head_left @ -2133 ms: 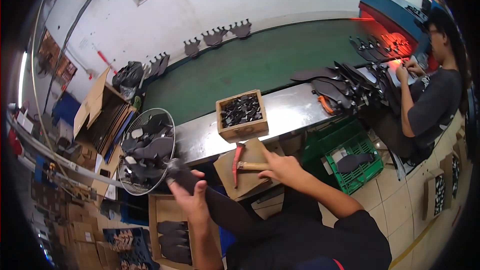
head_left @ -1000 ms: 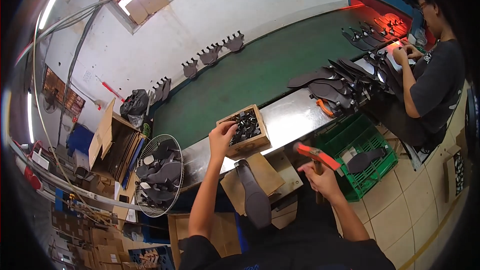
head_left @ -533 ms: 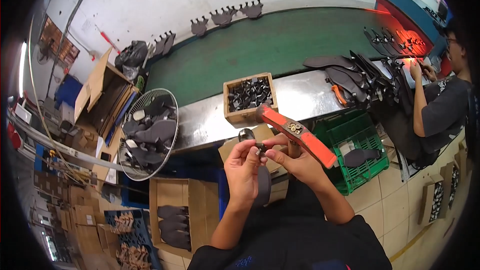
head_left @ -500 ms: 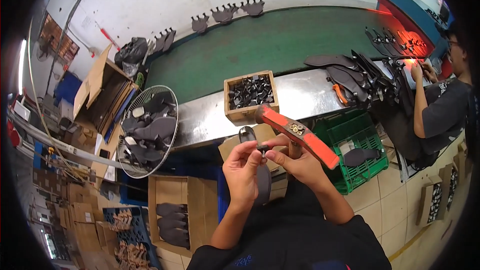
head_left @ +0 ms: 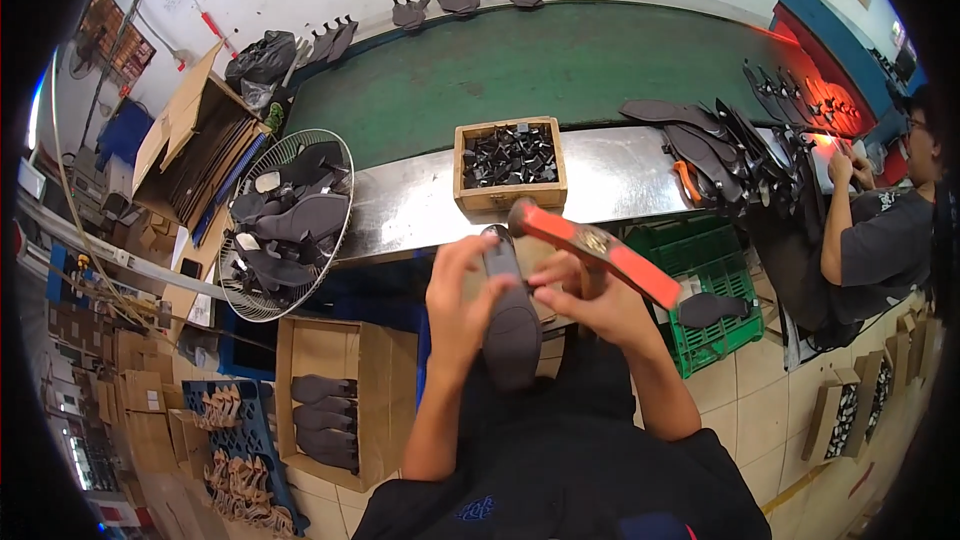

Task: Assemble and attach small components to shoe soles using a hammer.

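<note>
A dark grey shoe sole [head_left: 512,335] lies lengthwise in front of me, its narrow end pointing away. At that end is my left hand [head_left: 455,290], thumb and forefinger curved over the sole. My right hand [head_left: 595,305] is closed on a hammer [head_left: 600,252]; its worn red head sits above the knuckles, and the handle is mostly hidden. The right thumb and fingertips are pinched at the sole's edge, with something small and dark there that I cannot make out. Beyond my hands, a wooden box [head_left: 482,198] holds many small black pieces.
A wire basket [head_left: 352,202] of dark soles stands at left, above a cardboard box [head_left: 375,410] with several more. On the right are a green crate [head_left: 690,350], orange-handled pliers [head_left: 686,183] and piled soles [head_left: 700,145]. A co-worker [head_left: 880,230] works beside the green belt [head_left: 480,80].
My hands have parted from their joint hold on a small dark piece. The left hand has come onto the sole's narrow end; the right keeps the hammer. The view has tilted slightly down.
</note>
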